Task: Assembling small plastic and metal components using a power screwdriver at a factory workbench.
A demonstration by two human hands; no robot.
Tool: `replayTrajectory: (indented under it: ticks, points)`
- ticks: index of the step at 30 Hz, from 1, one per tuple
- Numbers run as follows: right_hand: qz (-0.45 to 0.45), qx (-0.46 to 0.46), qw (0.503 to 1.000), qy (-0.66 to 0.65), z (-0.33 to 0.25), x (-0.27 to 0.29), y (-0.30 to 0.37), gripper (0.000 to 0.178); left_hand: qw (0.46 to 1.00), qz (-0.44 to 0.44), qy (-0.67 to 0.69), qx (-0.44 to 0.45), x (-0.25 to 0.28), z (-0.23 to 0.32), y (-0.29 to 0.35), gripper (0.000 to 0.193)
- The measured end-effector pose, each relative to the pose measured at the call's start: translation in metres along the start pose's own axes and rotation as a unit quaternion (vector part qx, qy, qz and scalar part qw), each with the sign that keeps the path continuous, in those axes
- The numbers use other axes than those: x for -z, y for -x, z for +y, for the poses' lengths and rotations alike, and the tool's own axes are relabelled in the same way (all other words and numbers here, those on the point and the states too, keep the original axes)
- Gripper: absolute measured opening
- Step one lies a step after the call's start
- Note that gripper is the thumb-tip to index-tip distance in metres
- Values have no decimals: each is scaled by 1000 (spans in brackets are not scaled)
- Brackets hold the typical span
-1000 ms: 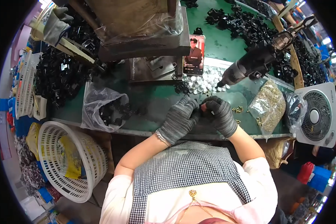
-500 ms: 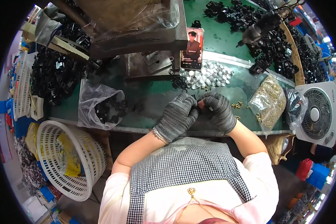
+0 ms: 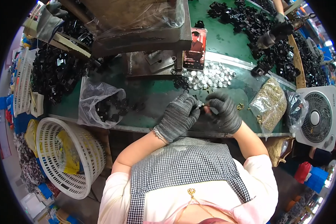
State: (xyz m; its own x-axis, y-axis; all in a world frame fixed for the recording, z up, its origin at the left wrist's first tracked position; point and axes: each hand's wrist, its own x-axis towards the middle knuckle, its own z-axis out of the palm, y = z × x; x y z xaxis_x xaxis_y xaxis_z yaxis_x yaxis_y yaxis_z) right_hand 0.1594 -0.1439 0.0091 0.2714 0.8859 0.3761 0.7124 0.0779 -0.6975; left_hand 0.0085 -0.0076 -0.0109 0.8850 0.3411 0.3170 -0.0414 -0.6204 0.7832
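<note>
Both my hands wear dark grey knit gloves and meet over the green bench (image 3: 153, 95). My left hand (image 3: 178, 115) and my right hand (image 3: 222, 111) pinch a small dark and silver part (image 3: 201, 106) between their fingertips. Just beyond them lies a pile of small silver caps (image 3: 210, 77) with black rings beside it. A few small brass pieces (image 3: 239, 106) lie to the right of my right hand.
A clear bag of black parts (image 3: 102, 104) sits left of my hands, a bag of brass screws (image 3: 269, 105) on the right, with a white fan (image 3: 316, 117) beyond it. A phone (image 3: 195, 49) leans against a metal press (image 3: 145, 33). A white basket (image 3: 65, 156) stands below left. Another person's gloved hand (image 3: 276, 33) works among black parts at top right.
The hanging power screwdriver near the caps has swung away to the far right. My hands stay together over the bench edge, still working the small part.
</note>
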Motion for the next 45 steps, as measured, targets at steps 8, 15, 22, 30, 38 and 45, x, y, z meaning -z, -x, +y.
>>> replayTrajectory:
  ticks: [8,15,22,30,38,45]
  points:
    - [497,48,865,41,-1,78,-49,36,997,19,-72,12,-1,12,-1,16]
    - [303,-90,850,-422,-22,52,-68,50,993,5,-113,-34,-15,8,-7,23]
    - [148,-156,835,-507,-17,17,-51,58,999,9,-11,-39,-29,0,-20,29]
    - [154,-188,822,-514,-11,9,-42,59,1000,-3,0,-7,-29,4,-21,28]
    - [155,-179,827,-509,-13,11,-47,58,1000,-8,20,6,-27,2,-19,27]
    - [171,-192,831,-494,3,2,-43,58,1000,-26,-14,3,-24,5,-23,31]
